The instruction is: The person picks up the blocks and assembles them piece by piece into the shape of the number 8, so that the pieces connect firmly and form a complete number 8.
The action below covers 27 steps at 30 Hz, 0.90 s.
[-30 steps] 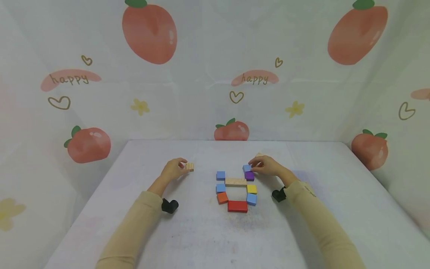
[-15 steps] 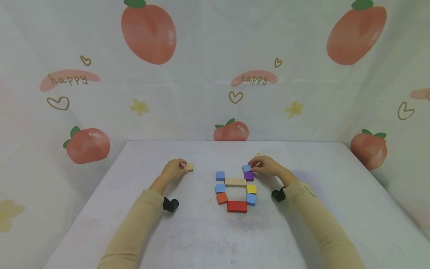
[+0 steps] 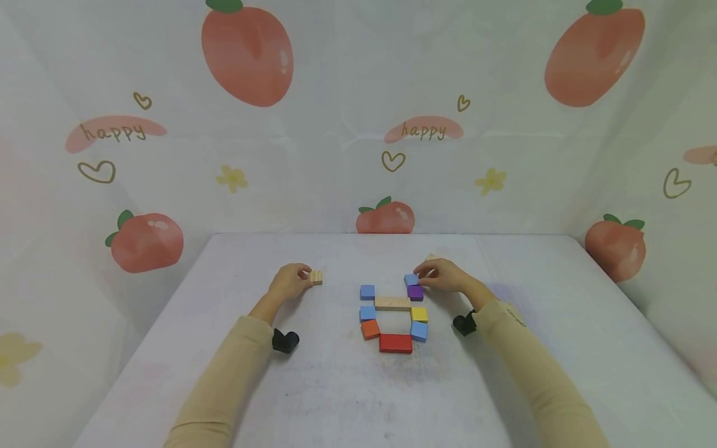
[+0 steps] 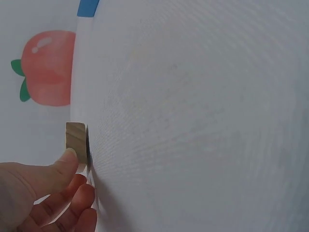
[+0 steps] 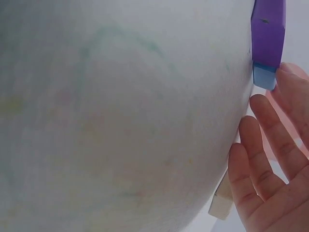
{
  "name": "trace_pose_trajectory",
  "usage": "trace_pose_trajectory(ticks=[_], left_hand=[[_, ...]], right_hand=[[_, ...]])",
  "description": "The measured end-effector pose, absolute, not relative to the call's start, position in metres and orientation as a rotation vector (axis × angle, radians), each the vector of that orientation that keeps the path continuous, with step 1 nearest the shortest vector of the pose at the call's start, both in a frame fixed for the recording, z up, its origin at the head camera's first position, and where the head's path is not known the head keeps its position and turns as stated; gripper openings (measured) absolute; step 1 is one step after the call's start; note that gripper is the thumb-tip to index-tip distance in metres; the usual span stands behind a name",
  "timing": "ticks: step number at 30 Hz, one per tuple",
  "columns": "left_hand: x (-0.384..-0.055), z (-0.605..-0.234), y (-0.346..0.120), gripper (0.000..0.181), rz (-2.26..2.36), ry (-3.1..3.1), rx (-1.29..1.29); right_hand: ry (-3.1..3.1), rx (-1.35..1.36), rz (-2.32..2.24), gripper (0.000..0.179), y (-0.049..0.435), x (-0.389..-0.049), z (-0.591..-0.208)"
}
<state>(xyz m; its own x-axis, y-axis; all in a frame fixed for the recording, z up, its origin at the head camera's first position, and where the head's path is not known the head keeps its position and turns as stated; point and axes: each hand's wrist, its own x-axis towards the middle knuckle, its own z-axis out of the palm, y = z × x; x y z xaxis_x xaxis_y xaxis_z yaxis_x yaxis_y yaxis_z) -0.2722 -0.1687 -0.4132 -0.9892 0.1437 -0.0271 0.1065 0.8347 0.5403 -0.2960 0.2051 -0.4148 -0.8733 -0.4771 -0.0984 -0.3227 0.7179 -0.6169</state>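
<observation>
On the left of the table, my left hand [image 3: 288, 281] pinches a small natural-wood block [image 3: 316, 277]. The left wrist view shows the thumb pressed on this wooden block [image 4: 76, 137], with other fingertips curled below. My right hand [image 3: 446, 275] is at the far right end of the block arrangement, thumb and forefinger at a blue block [image 3: 411, 280]. This blue block touches a purple block [image 3: 416, 293] in front of it. In the right wrist view the thumb meets the blue block [image 5: 264, 76] beside the purple block [image 5: 268, 31]; the remaining fingers extend loosely.
Between the hands lie a long wooden block [image 3: 393, 303], a red block [image 3: 395, 343], an orange block [image 3: 370, 330], a yellow block [image 3: 419, 315] and more blue blocks, roughly in a ring. Another wooden piece [image 5: 222, 195] lies behind the right hand. A patterned cloth [image 3: 313, 155] hangs behind the table.
</observation>
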Motion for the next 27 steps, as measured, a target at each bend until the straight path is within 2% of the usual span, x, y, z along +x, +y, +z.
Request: trace_pose_trajectory(ticks=[27], left_hand=[[-0.28,-0.413,-0.133,0.033,0.942,2.945,0.283]], right_hand=[[2.652,-0.69,-0.936,0.029,0.207,-0.298,-0.416]])
